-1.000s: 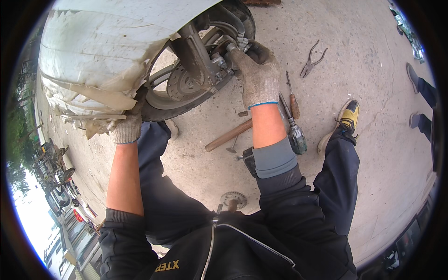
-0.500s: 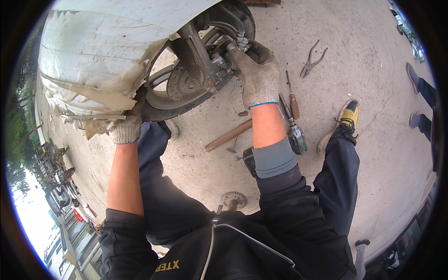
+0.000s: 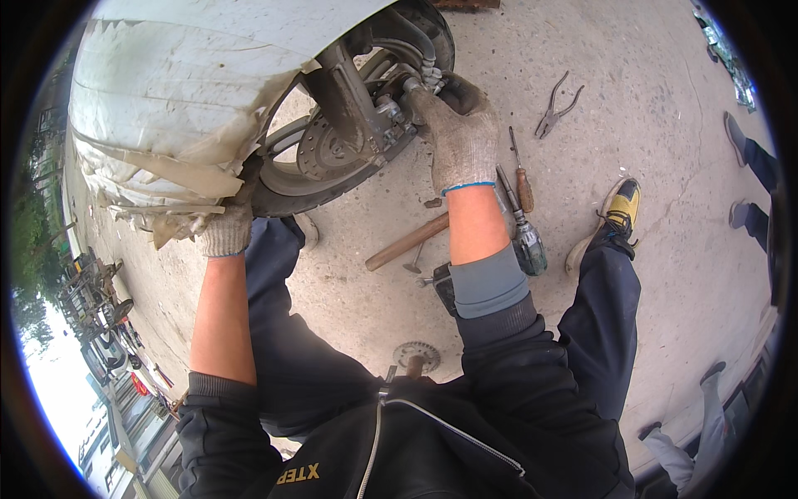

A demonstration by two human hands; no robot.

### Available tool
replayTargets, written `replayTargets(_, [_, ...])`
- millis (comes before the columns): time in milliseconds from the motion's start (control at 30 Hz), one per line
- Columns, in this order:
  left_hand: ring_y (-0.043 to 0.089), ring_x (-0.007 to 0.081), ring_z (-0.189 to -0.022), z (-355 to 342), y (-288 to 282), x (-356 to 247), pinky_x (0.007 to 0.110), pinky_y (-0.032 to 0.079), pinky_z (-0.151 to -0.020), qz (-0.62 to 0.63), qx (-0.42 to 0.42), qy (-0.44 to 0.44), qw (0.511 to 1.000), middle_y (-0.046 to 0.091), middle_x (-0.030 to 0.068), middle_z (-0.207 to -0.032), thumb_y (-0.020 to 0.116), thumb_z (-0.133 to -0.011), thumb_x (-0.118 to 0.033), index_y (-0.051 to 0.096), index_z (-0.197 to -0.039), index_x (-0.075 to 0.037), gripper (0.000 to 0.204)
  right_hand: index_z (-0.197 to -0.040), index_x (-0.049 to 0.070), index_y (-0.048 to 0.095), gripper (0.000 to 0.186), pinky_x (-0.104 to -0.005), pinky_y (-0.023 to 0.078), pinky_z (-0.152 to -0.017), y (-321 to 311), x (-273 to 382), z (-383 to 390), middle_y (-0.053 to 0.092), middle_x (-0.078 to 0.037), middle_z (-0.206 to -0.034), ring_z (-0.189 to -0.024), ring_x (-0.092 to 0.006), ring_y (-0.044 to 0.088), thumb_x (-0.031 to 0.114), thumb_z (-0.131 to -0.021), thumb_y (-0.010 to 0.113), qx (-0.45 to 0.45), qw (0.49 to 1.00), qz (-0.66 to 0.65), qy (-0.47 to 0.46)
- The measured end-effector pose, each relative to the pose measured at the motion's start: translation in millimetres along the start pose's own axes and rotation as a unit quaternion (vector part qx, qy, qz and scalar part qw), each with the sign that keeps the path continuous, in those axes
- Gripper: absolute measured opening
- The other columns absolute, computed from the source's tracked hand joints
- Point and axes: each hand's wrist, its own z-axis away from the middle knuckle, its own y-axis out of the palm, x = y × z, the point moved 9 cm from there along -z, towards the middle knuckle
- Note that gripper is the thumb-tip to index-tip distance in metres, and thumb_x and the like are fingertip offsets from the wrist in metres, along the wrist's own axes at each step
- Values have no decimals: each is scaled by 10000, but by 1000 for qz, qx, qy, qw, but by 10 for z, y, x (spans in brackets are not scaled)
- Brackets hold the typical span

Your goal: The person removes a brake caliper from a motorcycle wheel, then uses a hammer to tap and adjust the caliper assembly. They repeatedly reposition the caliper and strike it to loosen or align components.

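Observation:
My left hand [image 3: 226, 229], in a knitted work glove, reaches under the torn plastic wrapping of a white body panel [image 3: 174, 91], beside a tyre. Its fingers are hidden there. On the far side of the wheel [image 3: 320, 195], my right hand [image 3: 465, 137], in a soiled glove, is closed around something next to the brake caliper [image 3: 389, 112]. What lies in its grip is hidden by the glove. A brake disc [image 3: 328, 150] with holes shows inside the rim, behind a dark fork leg [image 3: 353, 96].
On the concrete lie pliers [image 3: 555, 106], a screwdriver [image 3: 523, 183], a green power tool [image 3: 529, 245], a wooden handle [image 3: 407, 241] and a toothed metal disc [image 3: 422, 353]. People's legs [image 3: 755, 154] show at the right, another person's grey-trousered leg [image 3: 713, 416] at the lower right.
At the lower right, another person's legs and shoes have come further into view. Both my hands and the wheel stay practically where they were.

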Motion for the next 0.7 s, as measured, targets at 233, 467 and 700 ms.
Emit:
replayTargets(233, [469,254,-1479,18,-9,-54,398,326,-1278,-20,-18,7,1000,519,125,-1608,723,-964,-127,459,-1606,28,712,-1342,-162,617,643,-329,629,-876,-9,-26,-5,772,-230,-1162,-1016,-223,752,139,-854,907,-6,1000,-6,2])
replayTargets(467, [525,255,-1426,77,-2,-177,403,383,-1248,-100,-40,-2,994,561,125,-1563,742,-949,-77,491,-1582,22,688,-1348,-161,615,653,-330,628,-880,-13,-55,-12,772,-228,-1158,-1019,-226,752,138,-849,912,-4,1000,-7,12])
replayTargets(700, [558,255,-1387,52,5,-191,401,414,-1228,-147,-36,36,988,584,122,-1535,760,-943,-67,511,-1566,15,676,-1348,-160,616,653,-328,626,-879,-7,-45,-11,773,-224,-1158,-1019,-222,751,138,-849,912,-2,1000,-13,4])
